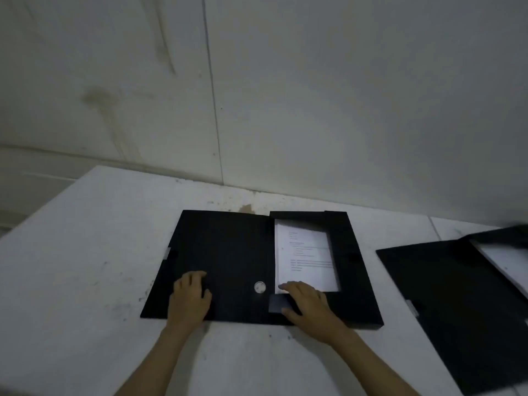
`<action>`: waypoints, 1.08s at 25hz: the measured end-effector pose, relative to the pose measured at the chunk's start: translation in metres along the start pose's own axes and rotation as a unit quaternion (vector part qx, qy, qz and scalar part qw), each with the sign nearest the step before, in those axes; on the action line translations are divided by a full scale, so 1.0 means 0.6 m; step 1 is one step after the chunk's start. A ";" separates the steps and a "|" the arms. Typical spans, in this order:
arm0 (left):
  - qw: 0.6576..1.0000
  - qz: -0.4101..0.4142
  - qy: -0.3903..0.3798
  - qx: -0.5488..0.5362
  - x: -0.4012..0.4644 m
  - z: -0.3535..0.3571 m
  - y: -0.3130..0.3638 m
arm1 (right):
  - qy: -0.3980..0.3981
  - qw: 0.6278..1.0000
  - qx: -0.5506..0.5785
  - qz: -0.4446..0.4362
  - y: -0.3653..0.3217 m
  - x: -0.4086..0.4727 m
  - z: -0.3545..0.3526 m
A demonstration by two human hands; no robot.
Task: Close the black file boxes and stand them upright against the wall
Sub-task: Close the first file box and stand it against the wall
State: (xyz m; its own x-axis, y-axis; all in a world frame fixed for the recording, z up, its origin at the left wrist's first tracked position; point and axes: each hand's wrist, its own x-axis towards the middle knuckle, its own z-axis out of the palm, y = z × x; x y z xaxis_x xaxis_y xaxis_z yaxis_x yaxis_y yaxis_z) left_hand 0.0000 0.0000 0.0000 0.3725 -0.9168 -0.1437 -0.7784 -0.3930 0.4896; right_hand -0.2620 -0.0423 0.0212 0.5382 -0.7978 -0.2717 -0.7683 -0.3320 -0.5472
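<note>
Black file box (228,252) lies open, cover flap leftward under flat-fingered left hand (190,298); right hand (307,305), fingers spread, presses the papers (304,252).

first black file box (228,261): open, lying flat on white table (85,252), well short of wall (343,110). lid spread to left, metal ring hole (259,287) near spine, grey clasp tab (166,252) on left edge. tray half on right holds printed white papers (305,258); small flap (278,303) at near end. second black file box (445,304): also open and flat, to right, angled, partly cut off by frame, white sheets (505,261) inside.
</note>
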 end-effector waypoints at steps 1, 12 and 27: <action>0.999 -0.024 0.015 0.017 -0.005 -0.001 -0.013 | -0.001 0.999 -0.034 0.003 0.000 0.000 0.013; 0.965 -0.248 0.053 -0.061 -0.017 -0.012 -0.075 | 0.052 0.979 -0.194 0.032 0.018 0.000 0.068; 0.899 -0.254 0.108 -0.339 0.021 -0.099 -0.106 | 0.015 0.983 -0.176 0.050 0.013 -0.002 0.061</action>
State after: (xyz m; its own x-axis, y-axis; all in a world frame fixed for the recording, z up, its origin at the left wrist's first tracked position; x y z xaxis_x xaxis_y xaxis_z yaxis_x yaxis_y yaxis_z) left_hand 0.0842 0.0179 0.0182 0.7397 -0.5672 -0.3621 -0.0200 -0.5564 0.8307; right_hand -0.2560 -0.0253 -0.0116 0.4466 -0.8487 -0.2833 -0.8924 -0.3999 -0.2089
